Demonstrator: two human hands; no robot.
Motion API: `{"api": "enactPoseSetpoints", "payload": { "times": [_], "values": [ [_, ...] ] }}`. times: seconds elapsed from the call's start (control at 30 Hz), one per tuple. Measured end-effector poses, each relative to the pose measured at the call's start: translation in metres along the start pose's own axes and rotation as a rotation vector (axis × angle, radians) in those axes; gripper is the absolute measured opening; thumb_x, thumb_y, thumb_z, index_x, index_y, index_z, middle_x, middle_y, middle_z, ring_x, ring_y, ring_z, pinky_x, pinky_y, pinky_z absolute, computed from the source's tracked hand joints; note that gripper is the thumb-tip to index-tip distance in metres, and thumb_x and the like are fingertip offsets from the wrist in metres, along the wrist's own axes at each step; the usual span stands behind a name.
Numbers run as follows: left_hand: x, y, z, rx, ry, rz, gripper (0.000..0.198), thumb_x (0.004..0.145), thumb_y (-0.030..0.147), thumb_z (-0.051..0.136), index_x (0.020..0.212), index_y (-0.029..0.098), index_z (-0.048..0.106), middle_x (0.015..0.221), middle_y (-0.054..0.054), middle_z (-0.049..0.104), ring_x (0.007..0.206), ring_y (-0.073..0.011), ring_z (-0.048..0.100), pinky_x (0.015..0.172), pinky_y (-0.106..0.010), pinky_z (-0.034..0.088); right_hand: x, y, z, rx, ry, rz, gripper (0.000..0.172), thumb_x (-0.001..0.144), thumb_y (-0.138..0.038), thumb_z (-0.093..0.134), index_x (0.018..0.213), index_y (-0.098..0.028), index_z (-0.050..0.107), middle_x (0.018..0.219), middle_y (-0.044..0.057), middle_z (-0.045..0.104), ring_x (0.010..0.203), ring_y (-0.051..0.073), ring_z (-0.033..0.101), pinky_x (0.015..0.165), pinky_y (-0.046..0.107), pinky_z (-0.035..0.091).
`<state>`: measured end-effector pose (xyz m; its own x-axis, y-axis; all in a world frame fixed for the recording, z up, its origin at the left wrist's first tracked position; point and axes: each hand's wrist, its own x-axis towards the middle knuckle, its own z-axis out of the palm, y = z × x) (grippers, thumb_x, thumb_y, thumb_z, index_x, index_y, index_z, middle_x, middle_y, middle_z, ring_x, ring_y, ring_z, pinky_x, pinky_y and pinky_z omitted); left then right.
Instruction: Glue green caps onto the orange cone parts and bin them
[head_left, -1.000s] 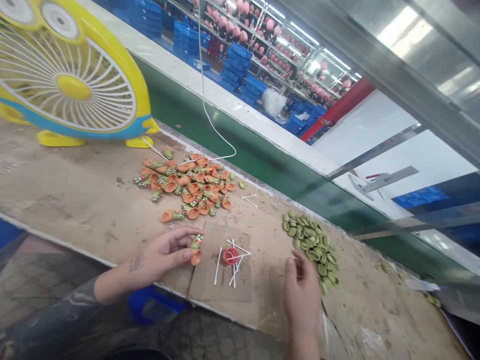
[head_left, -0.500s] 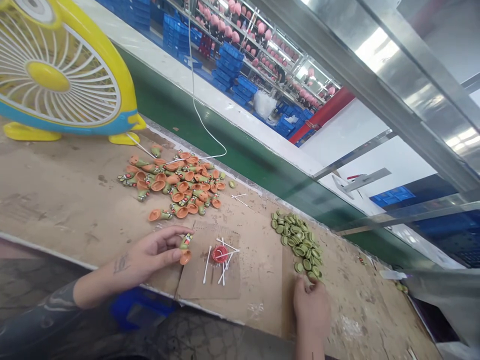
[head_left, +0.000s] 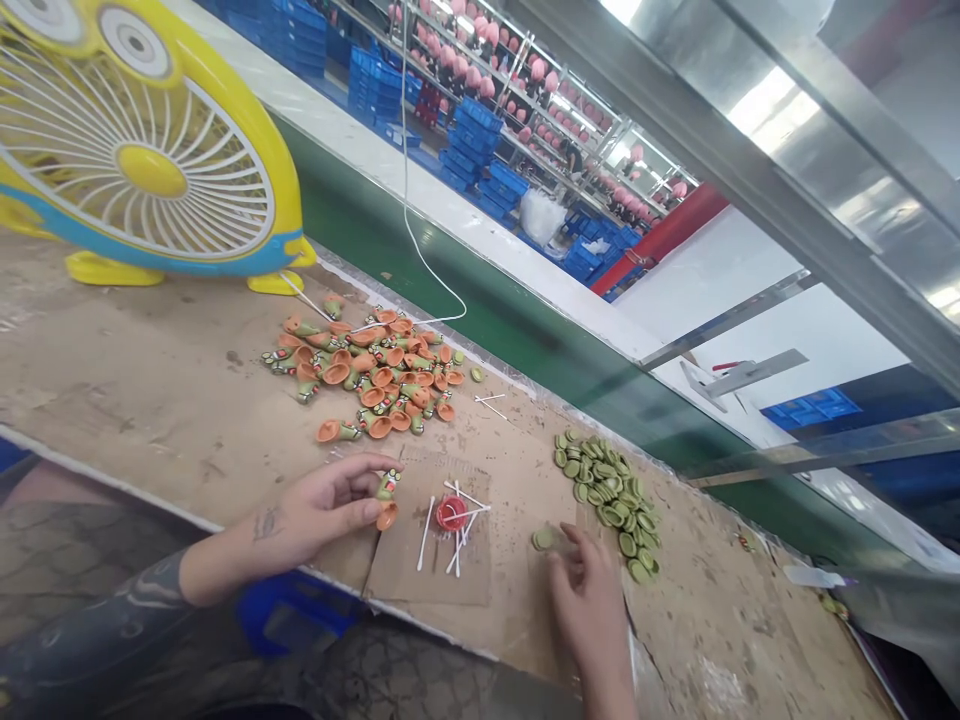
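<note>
My left hand (head_left: 330, 500) pinches a small painted figurine (head_left: 387, 486) with a green body and an orange cup-shaped end, held over the table. My right hand (head_left: 589, 590) is low over the cardboard, its fingers curved and apart. Just left of its fingertips a single green oval piece (head_left: 541, 539) lies slightly blurred; whether a fingertip touches it I cannot tell. Behind that hand is a heap of similar green oval pieces (head_left: 604, 480). Between my hands, a small tub of red liquid (head_left: 451, 513) stands on a cardboard square (head_left: 397, 575), with several cotton swabs (head_left: 425, 535) around and across it.
Many orange-and-green figurines (head_left: 375, 370) are heaped at the back left, beside a yellow and blue fan (head_left: 154, 170). Its white cable (head_left: 420, 250) runs across the back. Two more swabs (head_left: 491, 405) lie behind the tub. A green strip (head_left: 525, 330) borders the table's far side.
My right hand has moved left, away from the green heap, and one green piece now lies apart by its fingertips. My left hand still holds the figurine. The view has shifted slightly.
</note>
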<state>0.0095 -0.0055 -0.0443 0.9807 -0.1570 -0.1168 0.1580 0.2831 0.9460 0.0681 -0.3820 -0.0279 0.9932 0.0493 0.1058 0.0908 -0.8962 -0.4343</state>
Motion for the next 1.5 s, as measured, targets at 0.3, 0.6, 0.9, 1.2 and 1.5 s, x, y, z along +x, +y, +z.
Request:
{"api": "enactPoseSetpoints", "payload": {
  "times": [0.3, 0.6, 0.9, 1.2, 1.5],
  "values": [
    [-0.001, -0.002, 0.004, -0.151, 0.013, 0.084, 0.053, 0.075, 0.036, 0.09, 0.118, 0.022, 0.062, 0.104, -0.005, 0.07, 0.095, -0.0202, 0.066, 0.085, -0.032, 0.052, -0.024, -0.051, 0.017, 0.471, 0.006, -0.105, 0.033, 0.092, -0.039, 0.067, 0.118, -0.019, 0.072, 0.122, 0.014, 0.071, 0.095, 0.024, 0.075, 0.082, 0.035, 0.063],
    [-0.024, 0.007, 0.036, -0.276, -0.02, 0.188, 0.034, 0.073, 0.018, 0.092, 0.099, 0.019, 0.07, 0.112, -0.008, 0.073, 0.11, -0.0227, 0.068, 0.095, -0.035, 0.052, -0.05, -0.132, 0.034, 0.786, -0.005, -0.487, 0.036, 0.089, -0.019, 0.076, 0.124, -0.024, 0.071, 0.122, 0.014, 0.07, 0.11, 0.026, 0.072, 0.082, 0.032, 0.065],
    [-0.03, 0.012, 0.039, -0.1, 0.058, 0.259, 0.031, 0.068, 0.013, 0.092, 0.092, 0.018, 0.073, 0.112, -0.012, 0.077, 0.105, -0.0263, 0.073, 0.097, -0.041, 0.054, -0.049, -0.151, 0.035, 0.652, 0.017, -0.553, 0.029, 0.09, -0.027, 0.076, 0.119, -0.024, 0.073, 0.113, 0.011, 0.074, 0.104, 0.025, 0.074, 0.083, 0.033, 0.065],
    [-0.034, 0.014, 0.038, 0.148, 0.115, 0.3, 0.028, 0.068, 0.022, 0.093, 0.091, 0.019, 0.078, 0.101, -0.012, 0.082, 0.099, -0.0297, 0.078, 0.088, -0.037, 0.06, -0.058, -0.156, 0.033, 0.596, 0.038, -0.515, 0.024, 0.094, -0.028, 0.069, 0.118, -0.029, 0.072, 0.112, 0.008, 0.074, 0.103, 0.024, 0.073, 0.086, 0.036, 0.063],
    [-0.038, 0.032, 0.034, 0.508, -0.018, 0.527, 0.015, 0.079, 0.025, 0.088, 0.089, 0.022, 0.076, 0.095, -0.011, 0.085, 0.088, -0.0263, 0.081, 0.079, -0.033, 0.061, -0.063, -0.159, 0.024, 0.586, 0.04, -0.614, 0.021, 0.093, -0.021, 0.069, 0.112, -0.027, 0.073, 0.102, 0.01, 0.074, 0.089, 0.024, 0.075, 0.073, 0.033, 0.065]
  ]
}}
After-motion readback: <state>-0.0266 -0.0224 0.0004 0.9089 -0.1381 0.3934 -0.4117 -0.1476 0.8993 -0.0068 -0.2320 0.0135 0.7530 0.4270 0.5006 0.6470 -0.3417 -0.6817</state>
